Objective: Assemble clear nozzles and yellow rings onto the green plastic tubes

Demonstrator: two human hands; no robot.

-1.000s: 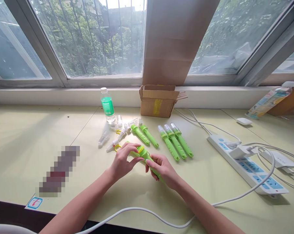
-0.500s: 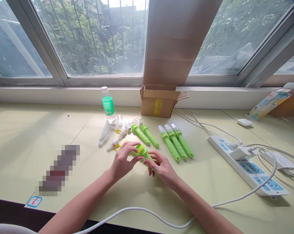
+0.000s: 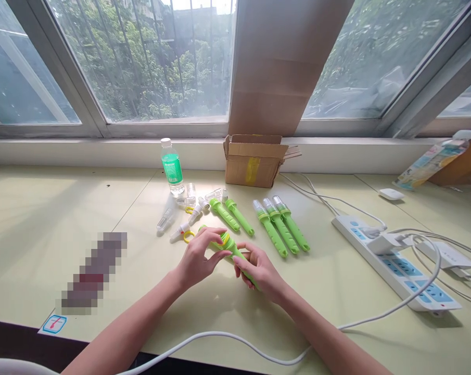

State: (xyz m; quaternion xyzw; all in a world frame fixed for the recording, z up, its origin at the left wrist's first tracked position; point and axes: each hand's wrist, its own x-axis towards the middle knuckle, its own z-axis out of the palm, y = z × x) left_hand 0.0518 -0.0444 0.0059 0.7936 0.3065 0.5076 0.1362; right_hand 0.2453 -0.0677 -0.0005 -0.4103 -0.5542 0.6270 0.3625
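Observation:
Both hands meet over one green tube (image 3: 231,247) low above the pale green table (image 3: 55,208). My right hand (image 3: 258,271) is wrapped round its lower shaft. My left hand (image 3: 198,258) pinches its top end, where a yellow ring shows. Behind them lie two green tubes (image 3: 231,216) and a row of three capped green tubes (image 3: 282,226). To the left are small clear caps and white inserts (image 3: 190,208) and a loose yellow ring (image 3: 187,237).
A green-labelled water bottle (image 3: 172,167) and an open cardboard box (image 3: 253,161) stand by the window sill. A white power strip (image 3: 395,265) with plugs and cables lies at the right. A white cable (image 3: 227,338) crosses the near edge. A pixelated patch (image 3: 90,273) lies left.
The hands have shifted only slightly; the green tube's tilt between them has changed a little. Everything else on the table stays put.

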